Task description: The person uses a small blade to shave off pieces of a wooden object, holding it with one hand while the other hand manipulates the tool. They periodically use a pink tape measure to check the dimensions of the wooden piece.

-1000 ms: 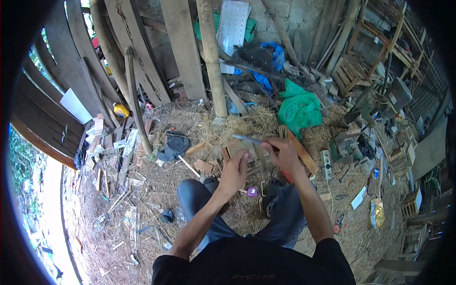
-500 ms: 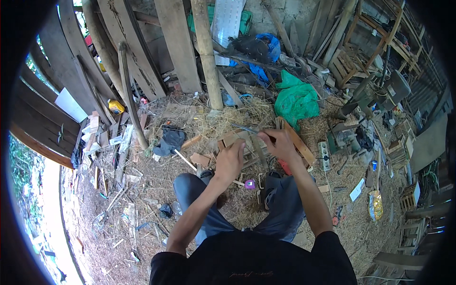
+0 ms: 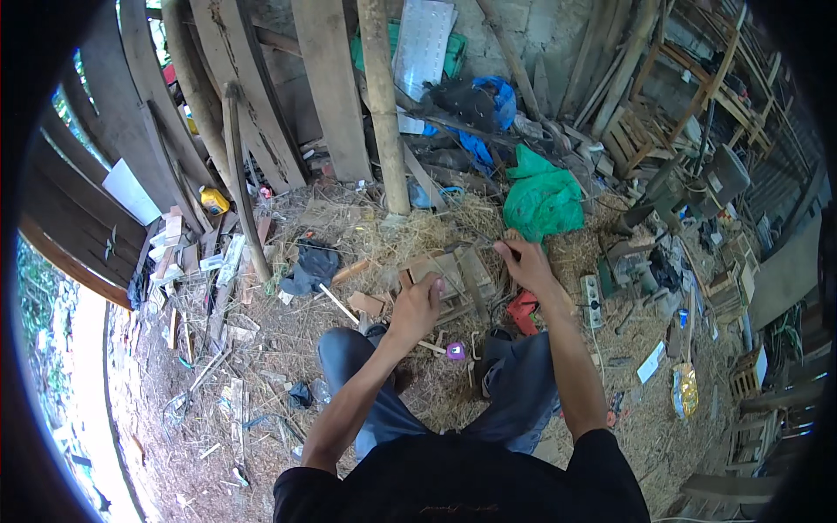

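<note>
Two knees [image 3: 347, 353] framed the near ground, with a small purple case [image 3: 455, 350] between them and, a little farther right, a red tool [image 3: 523, 312] that showed more fully than a second earlier. Beyond, on the left, the left hand [image 3: 414, 309] was closed about a small wooden block [image 3: 405, 279], which stuck out past its far side. The right hand [image 3: 527, 263] had drawn rightward, widening the gap between the two; its fingers were curled, but whether they were clamped on anything could not be told, since the thin grey tool was no longer clear. That seemed to leave only the left hand on the block. Farther off lay a green sheet [image 3: 542, 196].
</note>
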`<action>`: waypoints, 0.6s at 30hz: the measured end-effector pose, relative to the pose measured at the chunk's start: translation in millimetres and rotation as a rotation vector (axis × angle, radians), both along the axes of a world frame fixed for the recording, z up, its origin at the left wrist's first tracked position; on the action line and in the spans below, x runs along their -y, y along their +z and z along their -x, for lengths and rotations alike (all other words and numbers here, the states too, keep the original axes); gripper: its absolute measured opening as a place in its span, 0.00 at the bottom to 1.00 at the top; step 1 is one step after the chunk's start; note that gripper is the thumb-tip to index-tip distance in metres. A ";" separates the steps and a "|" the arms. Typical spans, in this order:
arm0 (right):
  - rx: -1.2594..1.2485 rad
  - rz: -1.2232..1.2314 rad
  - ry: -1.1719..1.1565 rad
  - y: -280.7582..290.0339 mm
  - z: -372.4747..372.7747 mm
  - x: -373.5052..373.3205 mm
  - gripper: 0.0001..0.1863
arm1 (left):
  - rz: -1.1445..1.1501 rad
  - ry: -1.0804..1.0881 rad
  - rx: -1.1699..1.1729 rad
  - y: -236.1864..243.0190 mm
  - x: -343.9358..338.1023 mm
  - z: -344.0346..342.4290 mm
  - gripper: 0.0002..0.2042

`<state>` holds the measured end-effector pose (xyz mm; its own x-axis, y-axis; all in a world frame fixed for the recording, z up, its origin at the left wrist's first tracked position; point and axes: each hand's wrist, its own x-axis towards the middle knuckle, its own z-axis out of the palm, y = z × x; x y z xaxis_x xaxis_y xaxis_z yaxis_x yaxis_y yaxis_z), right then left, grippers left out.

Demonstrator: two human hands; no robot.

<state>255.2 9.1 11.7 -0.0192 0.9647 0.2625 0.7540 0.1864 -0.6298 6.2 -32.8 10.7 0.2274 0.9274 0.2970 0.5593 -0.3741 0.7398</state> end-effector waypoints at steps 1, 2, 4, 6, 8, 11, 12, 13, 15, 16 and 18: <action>-0.007 -0.041 0.080 -0.2 11.9 5.8 0.19 | -0.019 0.019 -0.015 -4.1 0.5 1.3 0.04; -0.014 -0.083 0.159 -0.7 26.8 12.6 0.19 | -0.043 0.017 -0.014 -6.1 1.9 2.8 0.04; -0.143 -0.287 0.197 -8.3 32.0 20.2 0.17 | -0.094 -0.007 0.004 -3.9 2.9 -3.6 0.04; -0.015 -0.063 0.048 1.6 10.6 11.9 0.15 | 0.046 -0.033 0.004 -0.1 4.9 -6.3 0.05; 0.057 -0.020 -0.035 14.0 10.4 10.2 0.13 | 0.064 -0.025 0.011 0.2 7.8 -5.9 0.05; -0.069 -0.270 0.225 13.8 37.6 15.2 0.13 | -0.055 0.010 0.041 6.6 5.5 3.2 0.06; -0.076 -0.364 0.187 -7.0 15.0 5.5 0.13 | -0.044 -0.006 0.072 20.1 9.2 -0.3 0.06; -0.016 -0.203 0.038 -15.4 -11.7 6.4 0.13 | -0.019 -0.017 0.092 27.6 16.5 2.5 0.06; 0.125 0.062 -0.254 -2.3 -65.1 -4.6 0.13 | 0.071 -0.026 0.040 38.1 9.7 11.3 0.09; 0.011 0.006 -0.221 1.5 -61.6 -7.0 0.13 | 0.050 -0.028 0.031 37.0 5.3 20.9 0.09; -0.214 -0.086 -0.158 5.5 -50.4 -3.7 0.14 | 0.059 -0.098 -0.038 41.1 -7.0 36.9 0.09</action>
